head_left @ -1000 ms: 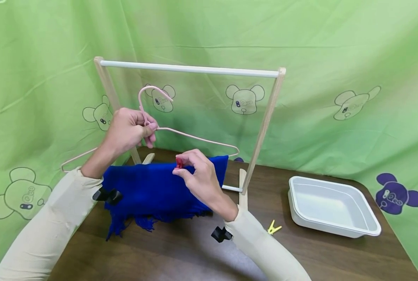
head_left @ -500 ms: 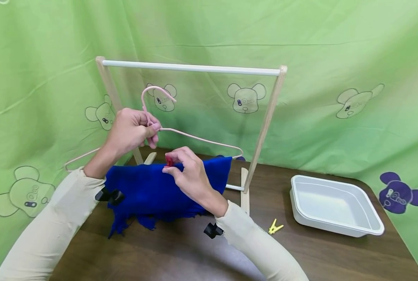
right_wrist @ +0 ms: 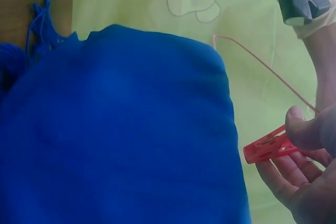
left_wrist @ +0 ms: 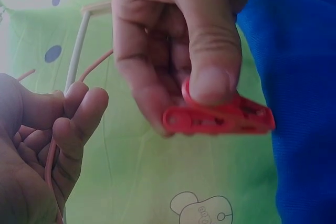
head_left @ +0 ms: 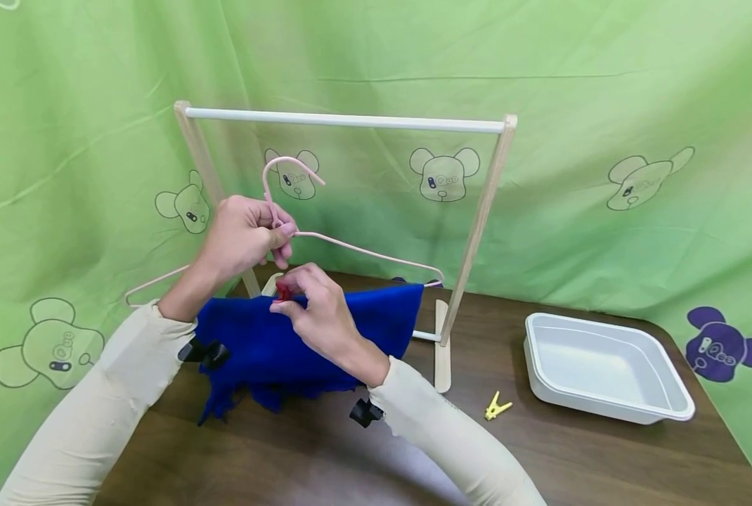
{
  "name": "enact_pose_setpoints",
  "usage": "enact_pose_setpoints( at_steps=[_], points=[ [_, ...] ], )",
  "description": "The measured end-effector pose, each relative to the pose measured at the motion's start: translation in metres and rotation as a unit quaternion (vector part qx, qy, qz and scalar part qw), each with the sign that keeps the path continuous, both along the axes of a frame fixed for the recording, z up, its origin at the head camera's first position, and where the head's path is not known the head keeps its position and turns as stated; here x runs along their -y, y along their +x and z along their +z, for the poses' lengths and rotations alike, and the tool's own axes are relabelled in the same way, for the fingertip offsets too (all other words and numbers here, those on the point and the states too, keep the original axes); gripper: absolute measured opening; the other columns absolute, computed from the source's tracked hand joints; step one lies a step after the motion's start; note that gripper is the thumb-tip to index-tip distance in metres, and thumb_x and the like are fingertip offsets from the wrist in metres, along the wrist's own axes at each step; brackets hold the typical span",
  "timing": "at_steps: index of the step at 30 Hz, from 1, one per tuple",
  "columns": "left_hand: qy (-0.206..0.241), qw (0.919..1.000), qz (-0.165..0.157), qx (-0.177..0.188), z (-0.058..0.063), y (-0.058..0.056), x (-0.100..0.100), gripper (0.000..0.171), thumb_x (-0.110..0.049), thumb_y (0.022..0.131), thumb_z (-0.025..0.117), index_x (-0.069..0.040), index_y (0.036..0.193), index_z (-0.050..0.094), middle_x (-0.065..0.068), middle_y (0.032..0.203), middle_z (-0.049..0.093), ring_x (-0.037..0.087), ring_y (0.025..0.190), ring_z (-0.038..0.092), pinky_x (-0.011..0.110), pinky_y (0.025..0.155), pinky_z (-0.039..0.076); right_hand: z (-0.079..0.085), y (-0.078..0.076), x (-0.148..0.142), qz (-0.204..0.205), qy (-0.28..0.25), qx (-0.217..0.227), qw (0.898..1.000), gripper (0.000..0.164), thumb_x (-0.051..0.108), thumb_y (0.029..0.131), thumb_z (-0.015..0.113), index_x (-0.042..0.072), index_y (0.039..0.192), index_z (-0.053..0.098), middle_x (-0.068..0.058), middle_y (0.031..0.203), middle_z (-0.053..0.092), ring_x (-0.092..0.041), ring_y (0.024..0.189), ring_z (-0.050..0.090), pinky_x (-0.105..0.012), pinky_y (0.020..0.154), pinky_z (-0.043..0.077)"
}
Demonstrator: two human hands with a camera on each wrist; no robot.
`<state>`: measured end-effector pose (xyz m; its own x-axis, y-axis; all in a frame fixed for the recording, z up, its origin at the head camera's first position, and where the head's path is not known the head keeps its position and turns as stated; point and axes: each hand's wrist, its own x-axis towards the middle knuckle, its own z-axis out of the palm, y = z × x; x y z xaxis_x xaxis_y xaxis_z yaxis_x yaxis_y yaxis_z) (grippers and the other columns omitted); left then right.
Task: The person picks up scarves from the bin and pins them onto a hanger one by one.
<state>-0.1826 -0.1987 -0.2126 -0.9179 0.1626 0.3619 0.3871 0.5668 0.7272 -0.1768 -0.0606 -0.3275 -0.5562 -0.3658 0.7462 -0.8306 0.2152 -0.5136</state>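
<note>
A pink clothes hanger (head_left: 376, 251) is held up by my left hand (head_left: 249, 232), which pinches it just below its hook. Draped over the hanger's lower bar is a blue fringed scarf (head_left: 376, 316). My right hand (head_left: 319, 309) pinches a red clothespin (head_left: 283, 291) between thumb and fingers, in front of the scarf's top edge. In the left wrist view the clothespin's tip (left_wrist: 265, 119) lies close to the scarf's edge (left_wrist: 294, 77); whether they touch I cannot tell. The right wrist view has the clothespin (right_wrist: 268, 146) a little apart from the scarf (right_wrist: 136, 129).
A small rack with a white top rail (head_left: 351, 121) and wooden posts stands behind the hanger. To the right, a yellow clothespin (head_left: 496, 406) lies on the brown table (head_left: 578, 457), near a white plastic tub (head_left: 610, 411). Green printed cloth (head_left: 572, 84) surrounds the table.
My right hand has moved left along the scarf's top edge with the red clothespin. My left hand, hanger and scarf have shifted slightly right in the view.
</note>
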Motion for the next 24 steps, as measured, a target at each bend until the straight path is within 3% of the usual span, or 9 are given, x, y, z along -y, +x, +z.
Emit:
enact_pose_setpoints(
  at_steps=[11, 24],
  points=[
    [0.019, 0.9997, -0.012, 0.014, -0.002, -0.001, -0.002, 0.011, -0.01, 0.086, 0.064, -0.001, 0.081, 0.069, 0.004, 0.057, 0.065, 0.018, 0.05, 0.064, 0.028, 0.04, 0.048, -0.001, 0.003, 0.024, 0.019, 0.004, 0.039, 0.999, 0.027, 0.011, 0.075, 0.076, 0.003, 0.097, 0.062, -0.005, 0.099, 0.061, -0.012, 0.082, 0.066, -0.019, 0.076, 0.054],
    [0.026, 0.9992, -0.028, 0.012, -0.005, -0.001, -0.01, 0.012, -0.01, 0.087, 0.064, -0.001, 0.081, 0.069, 0.007, 0.058, 0.065, 0.02, 0.051, 0.065, 0.035, 0.045, 0.053, -0.004, -0.002, 0.041, 0.011, 0.03, 0.031, 0.999, 0.023, 0.017, 0.078, 0.074, 0.009, 0.095, 0.06, -0.001, 0.094, 0.057, -0.008, 0.084, 0.057, -0.013, 0.075, 0.048]
  ],
)
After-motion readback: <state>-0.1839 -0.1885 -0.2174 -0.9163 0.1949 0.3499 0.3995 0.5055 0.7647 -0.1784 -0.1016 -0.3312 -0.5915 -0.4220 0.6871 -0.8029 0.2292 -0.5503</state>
